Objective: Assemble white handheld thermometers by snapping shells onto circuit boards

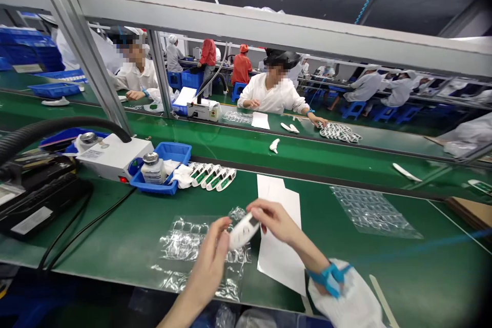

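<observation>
Worktop of smooth green material [317, 207] runs across the foreground. Pale sheets of white paper [274, 261] lie lengthwise on it, right of a clear plastic sheet with square pockets [180, 238]; a similar clear pocketed sheet [371, 210] lies farther right. At the left stands a boxy off-white machine [111, 156] with a thick black ribbed hose. Just beside it is a rectangular blue plastic tray [154, 188] holding a metal-capped bottle [152, 170]. Next come slim white housings with green boards [213, 177], side by side. Both hands hold one slender white plastic device with a dark window [240, 234] — tilted, above the left-hand pocketed sheet. The left hand [212, 253] pinches its lower end, thumb and fingers parted only by its width; the right hand [272, 219] grips the upper end just as narrowly — fingertips beside the window.
</observation>
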The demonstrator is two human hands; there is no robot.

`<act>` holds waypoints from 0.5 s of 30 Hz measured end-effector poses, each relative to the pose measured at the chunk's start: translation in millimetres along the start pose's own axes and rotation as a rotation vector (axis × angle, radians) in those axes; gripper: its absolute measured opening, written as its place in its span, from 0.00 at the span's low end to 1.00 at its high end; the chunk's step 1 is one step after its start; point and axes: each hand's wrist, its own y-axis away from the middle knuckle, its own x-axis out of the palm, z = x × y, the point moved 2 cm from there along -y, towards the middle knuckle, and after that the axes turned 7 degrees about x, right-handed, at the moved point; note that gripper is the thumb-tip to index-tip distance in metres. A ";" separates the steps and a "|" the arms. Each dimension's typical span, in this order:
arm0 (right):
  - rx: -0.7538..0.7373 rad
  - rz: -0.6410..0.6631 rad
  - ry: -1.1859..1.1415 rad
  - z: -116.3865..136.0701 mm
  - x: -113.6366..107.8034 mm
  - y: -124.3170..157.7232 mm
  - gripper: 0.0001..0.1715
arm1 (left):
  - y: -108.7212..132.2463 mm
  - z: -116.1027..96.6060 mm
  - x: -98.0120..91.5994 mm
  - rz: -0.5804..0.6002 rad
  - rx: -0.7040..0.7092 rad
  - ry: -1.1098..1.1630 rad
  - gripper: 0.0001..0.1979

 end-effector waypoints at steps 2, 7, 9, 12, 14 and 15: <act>0.081 -0.217 -0.107 -1.0 -15.5 -45.3 0.22 | -2.9 -0.4 -17.4 -0.091 -0.040 0.012 0.26; 0.076 -0.457 -0.149 7.5 -34.7 -155.1 0.16 | -2.6 0.4 -30.9 -0.106 -0.120 -0.030 0.26; 0.085 -0.477 -0.140 8.1 -35.8 -178.3 0.15 | -2.0 1.2 -29.8 -0.085 -0.147 -0.052 0.26; 0.099 -0.459 -0.115 3.1 -40.9 -174.4 0.13 | 0.2 1.4 -28.5 -0.072 -0.132 -0.072 0.26; 0.094 -0.435 -0.095 -2.2 -52.8 -141.9 0.11 | 3.7 0.5 -27.1 -0.060 -0.095 -0.080 0.26; 0.090 -0.422 -0.083 -4.6 -61.5 -116.7 0.11 | 6.1 0.2 -25.6 -0.047 -0.086 -0.081 0.25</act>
